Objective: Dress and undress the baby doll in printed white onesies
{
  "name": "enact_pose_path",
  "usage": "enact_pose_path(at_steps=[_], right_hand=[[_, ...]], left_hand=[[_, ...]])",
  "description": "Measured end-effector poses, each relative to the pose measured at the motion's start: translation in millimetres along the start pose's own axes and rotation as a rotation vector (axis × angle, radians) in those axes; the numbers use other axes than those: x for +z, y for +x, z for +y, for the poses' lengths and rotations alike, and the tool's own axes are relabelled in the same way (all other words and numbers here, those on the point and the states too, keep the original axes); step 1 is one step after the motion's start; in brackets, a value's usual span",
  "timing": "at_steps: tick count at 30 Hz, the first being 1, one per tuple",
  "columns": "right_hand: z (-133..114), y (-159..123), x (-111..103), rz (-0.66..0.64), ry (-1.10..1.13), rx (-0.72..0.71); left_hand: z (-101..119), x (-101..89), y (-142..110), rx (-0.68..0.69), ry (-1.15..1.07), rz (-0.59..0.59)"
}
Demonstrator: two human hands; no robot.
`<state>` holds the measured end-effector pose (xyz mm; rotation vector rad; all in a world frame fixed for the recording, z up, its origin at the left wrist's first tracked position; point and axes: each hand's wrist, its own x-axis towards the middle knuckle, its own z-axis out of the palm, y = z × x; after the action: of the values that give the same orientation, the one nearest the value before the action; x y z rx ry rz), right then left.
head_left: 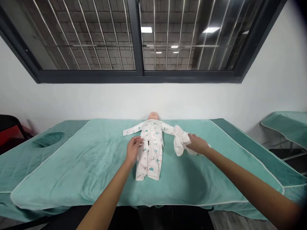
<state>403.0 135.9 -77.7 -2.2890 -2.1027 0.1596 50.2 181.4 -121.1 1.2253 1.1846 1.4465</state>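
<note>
A baby doll point(153, 115) lies on its back, dressed in a white sleeper outfit point(151, 135) with small teal and pink prints. Its arms are spread wide and its legs point toward me. My left hand point(133, 149) is at the outfit's left hip, fingers apart and holding nothing; whether the fingertips touch the fabric I cannot tell. Over to the right, my right hand point(197, 143) grips a crumpled white cloth point(180, 140), which hangs beside the doll's right-side sleeve. The cloth's exact kind is unclear, and my fingers are partly hidden by it.
A teal cover point(100, 166) with pale piping is spread over the bed against the white wall. A face hole point(48, 139) shows at its left end. A barred window point(139, 38) is above. A red and black chair point(11, 131) stands left; another teal-covered surface point(287, 124) is right.
</note>
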Motion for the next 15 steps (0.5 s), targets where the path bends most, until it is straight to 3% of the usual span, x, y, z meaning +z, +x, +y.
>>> enact_pose_path(at_steps=[3,6,8,11,15], right_hand=[[8,0,24,-0.117,-0.073,-0.006],[8,0,10,-0.131,-0.074,-0.036],[-6,5,-8,-0.018,-0.022,-0.104],[-56,33,-18,0.223,0.239,-0.234],[-140,114,10,0.349,0.530,-0.234]], left_hand=[[-13,6.7,28,0.061,0.092,-0.037],[-18,14.9,62,0.205,0.280,-0.065],[-16,23.4,90,0.282,0.381,-0.078],[-14,42.5,136,0.322,0.442,-0.117],[-24,66.6,188,0.353,0.564,-0.159]])
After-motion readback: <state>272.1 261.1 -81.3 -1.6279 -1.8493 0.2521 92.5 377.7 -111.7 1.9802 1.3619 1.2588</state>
